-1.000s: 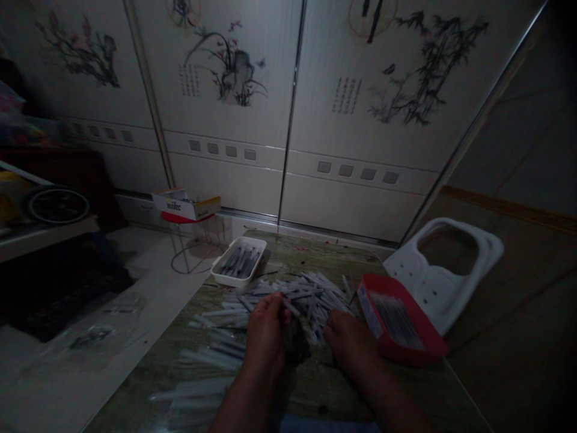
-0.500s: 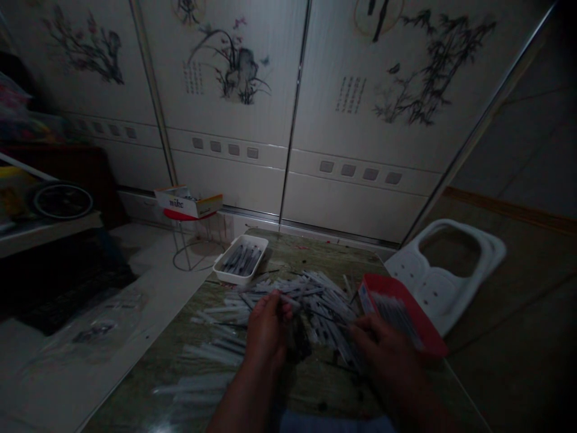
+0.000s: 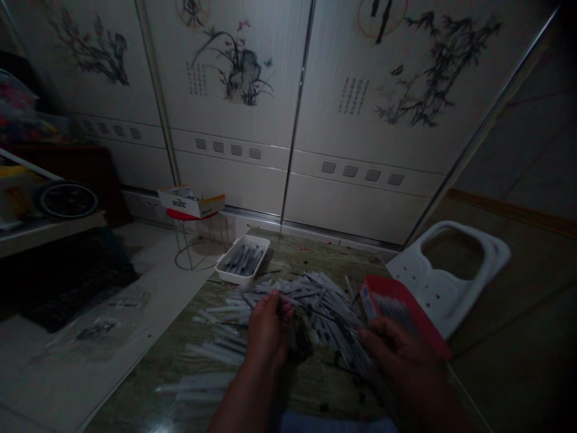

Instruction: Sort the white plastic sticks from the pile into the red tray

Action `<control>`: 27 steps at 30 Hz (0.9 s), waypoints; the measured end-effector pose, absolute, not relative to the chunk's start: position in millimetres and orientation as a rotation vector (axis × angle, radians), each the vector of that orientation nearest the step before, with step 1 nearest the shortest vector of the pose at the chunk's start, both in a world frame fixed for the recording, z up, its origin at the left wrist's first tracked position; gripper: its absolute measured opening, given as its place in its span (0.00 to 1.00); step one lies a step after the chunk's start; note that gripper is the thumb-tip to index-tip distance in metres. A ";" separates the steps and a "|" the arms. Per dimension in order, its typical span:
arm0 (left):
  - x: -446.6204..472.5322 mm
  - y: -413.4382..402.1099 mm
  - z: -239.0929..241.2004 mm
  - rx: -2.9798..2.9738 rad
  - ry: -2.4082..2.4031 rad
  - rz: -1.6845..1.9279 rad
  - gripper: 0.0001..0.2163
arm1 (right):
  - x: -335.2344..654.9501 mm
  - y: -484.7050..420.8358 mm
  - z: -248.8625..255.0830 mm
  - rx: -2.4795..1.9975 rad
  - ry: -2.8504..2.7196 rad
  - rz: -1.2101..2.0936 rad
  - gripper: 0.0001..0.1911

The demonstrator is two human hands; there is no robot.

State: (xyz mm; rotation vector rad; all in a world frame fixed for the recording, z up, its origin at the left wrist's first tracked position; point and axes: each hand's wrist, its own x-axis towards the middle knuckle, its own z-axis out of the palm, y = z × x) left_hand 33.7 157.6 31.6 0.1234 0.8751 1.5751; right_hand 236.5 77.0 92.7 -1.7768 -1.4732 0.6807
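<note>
Loose tubes (image 3: 216, 353) are lying table-left | white tub (image 3: 235, 279) is holding a batch, apparently set aside | left hand (image 3: 267, 328) is clamping its fingers on one tube (image 3: 289, 299) | big pile (image 3: 333, 300) is lying beyond, plenty left | right hand (image 3: 396, 352) is showing bent fingers, grip I can't tell | red tub (image 3: 430, 328) is holding more

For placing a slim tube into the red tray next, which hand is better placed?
Probably the right hand: it is beside the red tray, overlapping it in this view. The left hand is farther from the tray, at the pile of slim tubes, and seems to pinch one.
</note>
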 end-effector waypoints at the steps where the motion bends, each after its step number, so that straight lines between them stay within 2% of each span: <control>1: 33.9 157.8 30.4 0.123 0.873 1.574 0.06 | 235.9 77.0 92.4 -1.776 -1.474 0.671 0.18; 7: 37.3 157.6 25.2 0.176 0.839 1.533 0.09 | 229.7 81.2 93.8 -1.755 -1.477 0.695 0.18; 15: 43.1 150.0 38.0 0.247 0.836 1.466 0.06 | 219.0 89.1 96.8 -1.689 -1.456 0.724 0.18; 21: 51.9 141.8 38.5 0.288 0.701 1.310 0.08 | 206.5 99.0 89.6 -1.663 -1.479 0.720 0.21; 27: 51.1 142.6 42.4 0.200 0.703 1.332 0.07 | 205.5 95.2 87.9 -1.651 -1.448 0.732 0.24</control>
